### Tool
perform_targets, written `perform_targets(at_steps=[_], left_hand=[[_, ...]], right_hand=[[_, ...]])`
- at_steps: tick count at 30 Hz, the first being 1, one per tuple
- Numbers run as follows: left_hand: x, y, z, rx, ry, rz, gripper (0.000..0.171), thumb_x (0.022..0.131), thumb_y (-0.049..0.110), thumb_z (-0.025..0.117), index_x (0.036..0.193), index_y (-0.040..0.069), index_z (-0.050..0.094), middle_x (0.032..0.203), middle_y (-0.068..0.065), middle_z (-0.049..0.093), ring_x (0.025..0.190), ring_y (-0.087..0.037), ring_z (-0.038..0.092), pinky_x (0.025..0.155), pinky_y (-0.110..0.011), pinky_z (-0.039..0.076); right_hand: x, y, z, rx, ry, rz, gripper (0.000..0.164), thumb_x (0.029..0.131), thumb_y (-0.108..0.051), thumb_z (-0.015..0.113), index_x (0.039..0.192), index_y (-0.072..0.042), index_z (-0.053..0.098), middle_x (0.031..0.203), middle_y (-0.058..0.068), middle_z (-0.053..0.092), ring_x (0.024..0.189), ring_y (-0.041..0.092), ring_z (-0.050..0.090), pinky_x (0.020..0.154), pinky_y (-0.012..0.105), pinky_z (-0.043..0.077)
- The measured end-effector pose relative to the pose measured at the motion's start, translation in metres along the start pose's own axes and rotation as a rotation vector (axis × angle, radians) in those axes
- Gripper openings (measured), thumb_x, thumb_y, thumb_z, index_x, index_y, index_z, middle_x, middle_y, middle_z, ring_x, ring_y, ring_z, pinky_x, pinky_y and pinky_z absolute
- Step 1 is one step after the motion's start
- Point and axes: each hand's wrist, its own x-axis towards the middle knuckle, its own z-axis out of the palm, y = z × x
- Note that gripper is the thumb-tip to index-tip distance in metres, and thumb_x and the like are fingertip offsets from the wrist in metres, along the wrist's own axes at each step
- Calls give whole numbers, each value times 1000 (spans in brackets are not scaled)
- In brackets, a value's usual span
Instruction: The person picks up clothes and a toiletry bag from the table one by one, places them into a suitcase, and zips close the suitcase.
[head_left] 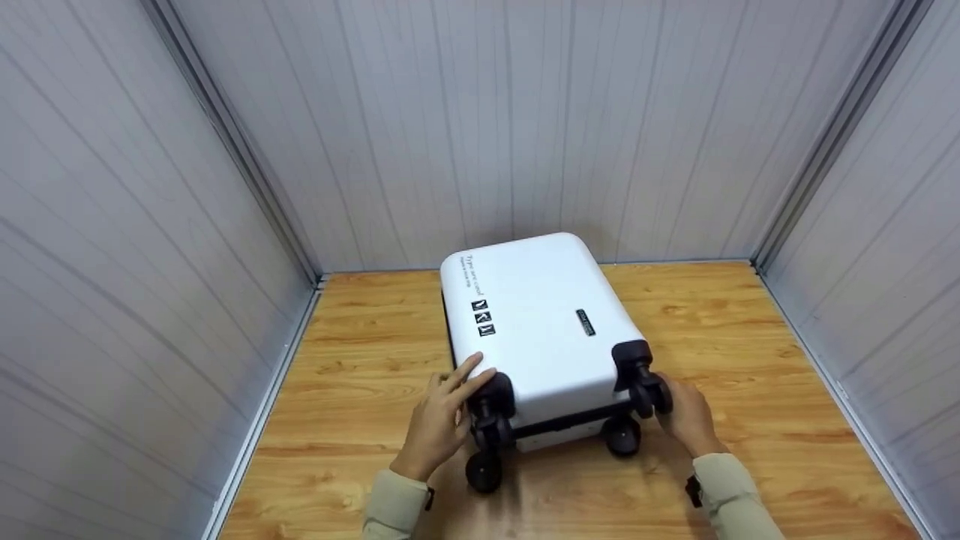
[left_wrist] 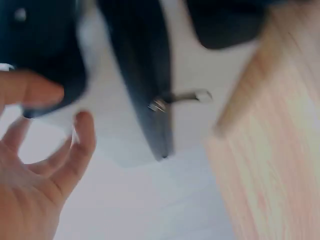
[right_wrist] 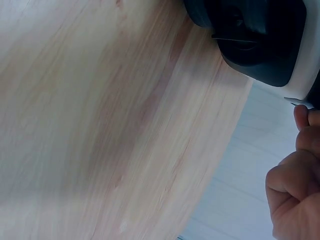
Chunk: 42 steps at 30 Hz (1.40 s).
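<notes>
A white hard-shell suitcase (head_left: pixel 536 300) lies flat on the floor, its black wheels toward me. My left hand (head_left: pixel 435 424) is at the near left corner, fingers spread and loosely bent, two of them over the black wheel mount (head_left: pixel 495 390). A zipper pull (left_wrist: pixel 200 95) sticks out from the black zipper (left_wrist: pixel 145 85) on that side, clear of the left fingers. On the other side, behind the near right wheel (head_left: pixel 651 394), is my right hand (head_left: pixel 688 416). Its curled fingers pinch a small metal zipper pull (right_wrist: pixel 296 102) at the suitcase's edge, mostly hidden by the fingers.
The suitcase lies on a wood-patterned floor (head_left: pixel 360 360). Pale panelled walls (head_left: pixel 480 135) stand behind it and to both sides, with metal trim along the floor. Two lower wheels (head_left: pixel 484 471) reach down to the floor at the near end.
</notes>
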Motion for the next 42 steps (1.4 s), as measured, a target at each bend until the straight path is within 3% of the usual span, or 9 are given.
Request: perform_targets(at_steps=[4, 8, 10, 13, 15, 20, 29, 35, 42], left_hand=[[6, -7, 8, 106, -11, 84, 102, 66, -3, 84, 152, 39, 48, 157, -1, 47, 102, -24, 49, 83, -41, 46], [18, -11, 15, 237, 22, 141, 110, 61, 4, 91, 153, 43, 45, 139, -5, 53, 96, -25, 44, 84, -42, 39], [24, -15, 19, 275, 44, 165, 111, 58, 5, 91, 152, 43, 46, 133, -5, 53, 101, -27, 45, 87, -43, 39], [29, -21, 25, 226, 82, 213, 100, 61, 11, 91, 149, 37, 52, 140, -4, 56, 127, -34, 49, 101, -50, 44], [30, -25, 31, 155, 115, 242, 88, 67, 28, 93, 147, 32, 56, 148, -4, 56, 141, -39, 45, 109, -56, 43], [31, -32, 40, 69, 218, 302, 91, 68, 73, 80, 142, 24, 62, 149, -6, 59, 144, -40, 47, 114, -59, 41], [37, -32, 48, 126, 367, 368, 88, 66, 81, 74, 129, 20, 71, 136, -7, 69, 130, -41, 60, 103, -59, 50], [37, -28, 51, 163, 381, 360, 87, 66, 83, 72, 128, 22, 72, 134, -5, 70, 129, -39, 62, 104, -58, 50], [38, -28, 50, 172, 390, 355, 87, 66, 84, 72, 127, 22, 73, 134, -5, 70, 129, -38, 63, 100, -60, 51]], right_hand=[[0, 0, -3, 0, -22, 17, 31, 79, 14, 56, 97, -9, 67, 70, 13, 62, 62, 33, 58, 54, 46, 44], [2, -1, -3, 8, -56, 35, 29, 81, 14, 53, 92, -11, 65, 64, 7, 54, 59, 23, 47, 55, 38, 37], [3, -1, -3, 2, -48, 32, 30, 80, 13, 55, 93, -11, 67, 66, 6, 57, 61, 24, 50, 56, 38, 40], [2, -1, -3, -10, -45, 38, 31, 78, 13, 55, 91, -12, 67, 68, 7, 59, 62, 25, 52, 56, 40, 41], [2, -2, -3, -9, -47, 50, 31, 78, 14, 55, 90, -12, 67, 69, 8, 61, 64, 25, 53, 57, 41, 41], [3, -2, -3, 13, -48, 69, 28, 80, 12, 55, 90, -12, 66, 72, 9, 64, 66, 27, 58, 58, 43, 44], [2, -2, -2, 18, -10, 46, 30, 75, 14, 57, 91, -10, 66, 76, 14, 67, 73, 38, 65, 62, 54, 50], [3, 0, -5, 13, -51, 78, 31, 77, 13, 58, 97, -8, 69, 75, 11, 65, 71, 30, 62, 62, 48, 50], [4, -2, -4, 16, -40, 64, 23, 78, 13, 59, 88, -6, 66, 68, 6, 58, 65, 22, 51, 60, 40, 45]])
